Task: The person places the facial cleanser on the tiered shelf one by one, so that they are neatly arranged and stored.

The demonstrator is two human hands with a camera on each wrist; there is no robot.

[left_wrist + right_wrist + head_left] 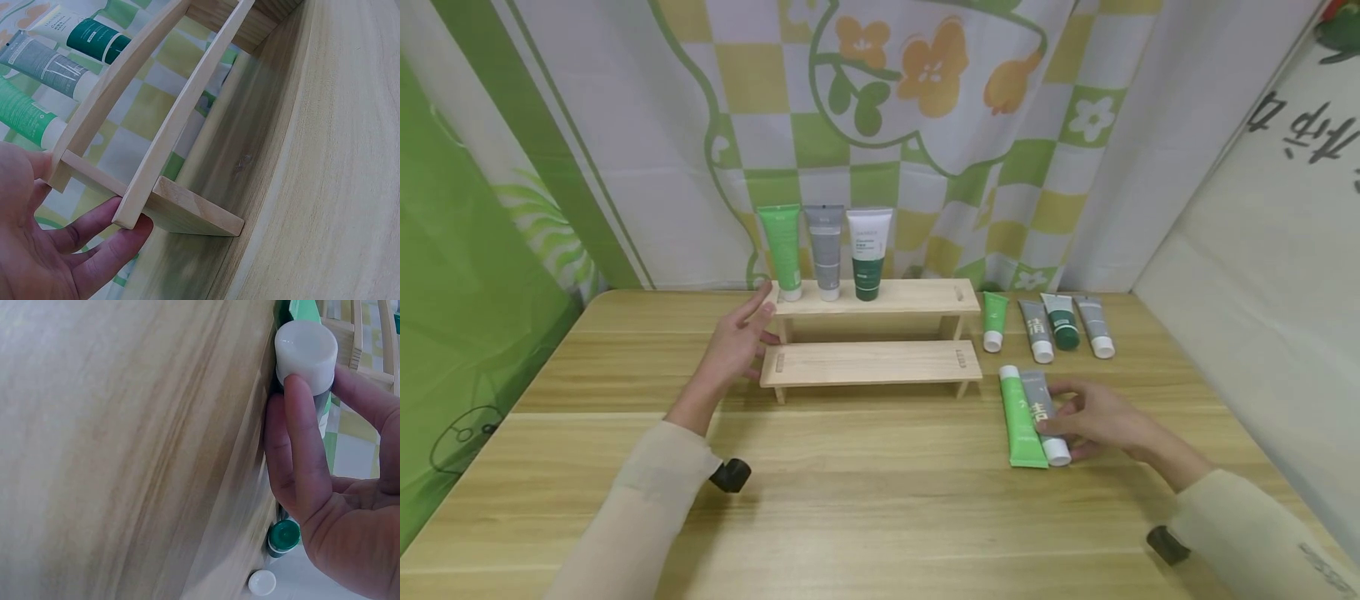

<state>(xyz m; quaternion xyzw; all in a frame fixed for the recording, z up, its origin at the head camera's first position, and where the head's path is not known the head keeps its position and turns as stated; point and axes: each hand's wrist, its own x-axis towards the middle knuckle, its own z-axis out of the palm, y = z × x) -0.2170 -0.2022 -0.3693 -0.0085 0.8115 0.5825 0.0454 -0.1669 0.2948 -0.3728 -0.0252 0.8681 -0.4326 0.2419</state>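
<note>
A two-tier wooden display rack (pixel 872 364) stands on the table. At its left end my left hand (pixel 735 340) holds it: in the left wrist view the thumb is at the upper shelf's end and fingers touch the lower shelf's end (pixel 130 215). Green (pixel 784 254), grey (pixel 826 254) and white-and-dark-green (pixel 868 250) squeeze tubes stand cap-down on the upper tier. To the right, my right hand (pixel 1097 417) grips a grey squeeze tube (pixel 1037 400) with a white cap (pixel 306 356). This tube lies against a larger green squeeze tube (pixel 1021 421) on the table.
Behind the right hand lie a small green tube (pixel 995 321), a grey tube (pixel 1036 329), a white-and-green tube (pixel 1062 321) and another grey tube (pixel 1093 325). A patterned curtain (pixel 925 158) hangs behind the table (pixel 865 500). A pale panel (pixel 1262 225) borders the right side.
</note>
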